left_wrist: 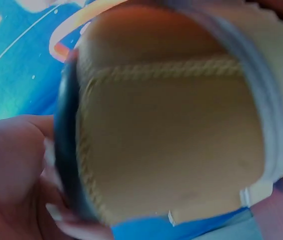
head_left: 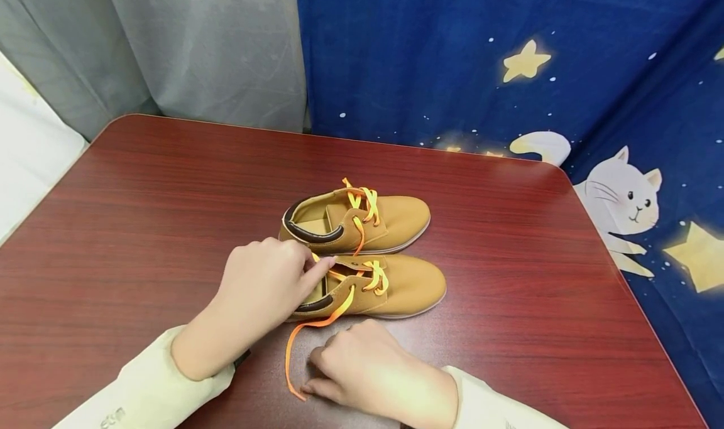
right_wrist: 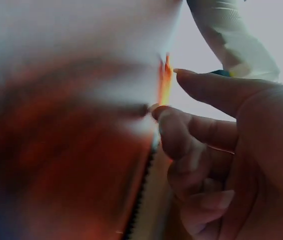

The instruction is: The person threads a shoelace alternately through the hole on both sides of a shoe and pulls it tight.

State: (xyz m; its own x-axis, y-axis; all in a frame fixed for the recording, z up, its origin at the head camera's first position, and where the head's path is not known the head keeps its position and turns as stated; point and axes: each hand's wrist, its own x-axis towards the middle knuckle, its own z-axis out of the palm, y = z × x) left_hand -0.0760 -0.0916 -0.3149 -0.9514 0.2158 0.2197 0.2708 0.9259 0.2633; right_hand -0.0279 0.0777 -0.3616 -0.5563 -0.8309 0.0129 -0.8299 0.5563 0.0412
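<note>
Two tan lace-up shoes with yellow-orange laces lie side by side, toes pointing right. On the near shoe (head_left: 415,284), my left hand (head_left: 266,281) grips the dark padded collar (left_wrist: 69,145), with its thumb reaching over the opening toward the tongue. One loose orange lace (head_left: 290,347) runs from this shoe's near side down onto the table. By the end of that lace is my right hand (head_left: 367,369), with curled fingers. In the right wrist view its thumb and index finger stand apart on either side of the orange lace (right_wrist: 166,82). The far shoe (head_left: 404,218) is untouched.
The shoes rest on a reddish-brown wooden table (head_left: 509,259) with rounded far corners. Behind it hang a grey curtain (head_left: 215,52) and a blue curtain (head_left: 407,58) with stars and a white cat. White material (head_left: 34,152) shows at the far left.
</note>
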